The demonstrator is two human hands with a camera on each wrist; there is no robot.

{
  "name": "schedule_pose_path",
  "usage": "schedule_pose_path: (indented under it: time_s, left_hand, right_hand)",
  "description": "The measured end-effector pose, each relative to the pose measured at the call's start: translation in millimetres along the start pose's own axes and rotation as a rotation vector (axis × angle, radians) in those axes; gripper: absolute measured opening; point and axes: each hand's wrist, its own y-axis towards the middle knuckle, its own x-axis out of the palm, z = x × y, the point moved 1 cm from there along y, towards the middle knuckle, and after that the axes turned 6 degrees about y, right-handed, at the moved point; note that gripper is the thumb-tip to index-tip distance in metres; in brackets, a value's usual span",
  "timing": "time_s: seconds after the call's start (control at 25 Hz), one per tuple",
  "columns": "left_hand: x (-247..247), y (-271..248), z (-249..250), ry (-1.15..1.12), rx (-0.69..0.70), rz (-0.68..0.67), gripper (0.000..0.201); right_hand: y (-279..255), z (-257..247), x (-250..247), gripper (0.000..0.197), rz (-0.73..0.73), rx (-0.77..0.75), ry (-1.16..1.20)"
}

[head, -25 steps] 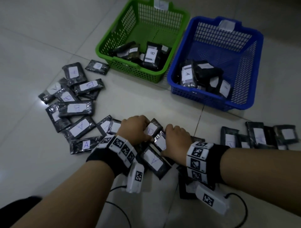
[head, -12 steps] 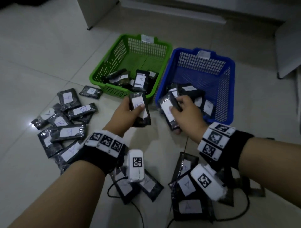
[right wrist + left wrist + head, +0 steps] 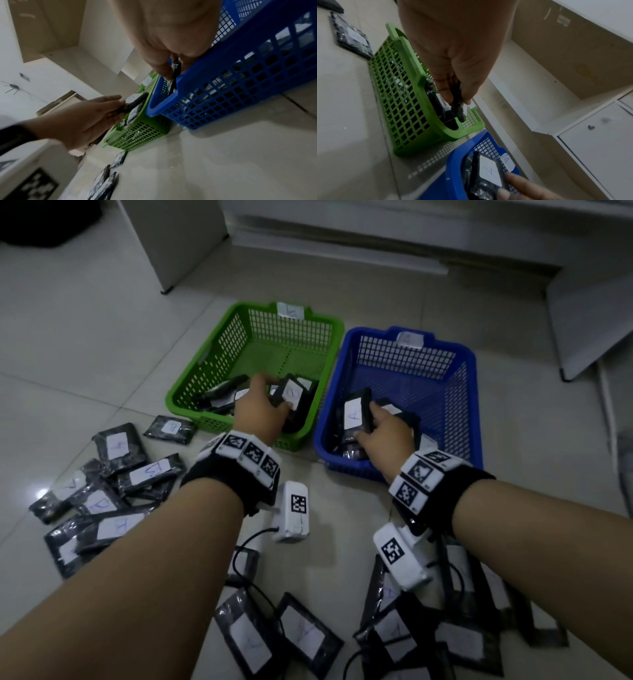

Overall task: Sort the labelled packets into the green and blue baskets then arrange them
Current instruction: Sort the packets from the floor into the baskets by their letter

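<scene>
From the head view I am mid-sort, at the drop-off: my left hand [image 3: 260, 412] is over the near end of the green basket [image 3: 191, 392] with a dark packet [image 3: 291, 396] pinched in it, and my right hand [image 3: 383, 436] is over the near end of the blue basket [image 3: 469, 392] holding a packet marked A [image 3: 354, 411] upright on its edge. Both baskets already hold a few packets at their near ends, while many loose packets [image 3: 113, 474] lie on the floor to my left and close in front of me, so I judge the sorting far from done and the arranging not yet begun. The next move, as I see it, calls for letting each packet go flat inside its basket, checking that the letter matches the basket's tag, then reaching back to the floor piles. In the left wrist view my fingers [image 3: 448, 93] are narrowed to a pinch, thumb against fingertips, gripping the packet's end so it hangs down into the green basket just above those already there; the blue basket's tag reads A. In the right wrist view my right fingers [image 3: 159, 67] are likewise closed tight on the thin edge of the A packet, which dips behind the blue rim, and my left hand shows beside it, pinching its packet over the green basket.
</scene>
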Motion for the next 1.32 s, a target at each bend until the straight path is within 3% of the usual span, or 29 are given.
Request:
schedule_pose_path:
  time_s: [0.16,0.32,0.4,0.48,0.56,0.68,0.76,0.92,1.16,1.32]
  left_hand:
    - [16.6,1.8,-10.2,0.178,0.164,-0.081,0.034]
    - [22.7,-41.4,-17.5,0.067,0.312,0.064,0.022]
    - [30.9,-80.1,-15.8,-0.015,0.389,0.038,0.015]
    - [48.5,-119.2,-10.1,-0.053,0.419,-0.128,0.012]
    - [72.7,-147.0,-3.4,-0.007,0.395,-0.413,0.016]
    - [108.2,-173.4,2.4,0.193,0.415,-0.762,0.058]
    - [121.5,-180.2,5.6,0.309,0.471,-0.808,0.071]
    - [127.0,-174.2,19.0,0.314,0.366,-0.824,0.058]
    - [121.2,-153.9,36.8,-0.205,0.017,-0.796,0.027]
    - [114.8,-151.6,43.1,-0.461,-0.091,-0.813,0.031]
  right_hand:
    - [-17.3,-1.3,-7.5,0.052,-0.049,-0.129,-0.082]
    - [-65.8,-3.5,-31.8,0.033,-0.049,-0.311,-0.124]
    - [-95.2,7.9,-45.7,0.026,-0.051,-0.395,-0.114]
    - [-119.1,29.3,-63.5,0.026,-0.067,-0.411,-0.148]
    - [-135.7,56.6,-82.1,0.028,-0.106,-0.313,-0.195]
    - [-154.9,100.6,-107.3,0.028,-0.126,-0.129,-0.325]
    - [-166.1,122.7,-118.6,0.029,-0.103,-0.02,-0.426]
    - [-169.3,140.8,-119.6,0.063,-0.161,0.168,-0.583]
    - [-149.2,143.6,-106.2,0.114,-0.297,0.197,-0.708]
    - [-133.3,142.5,-112.3,0.114,-0.416,0.145,-0.809]
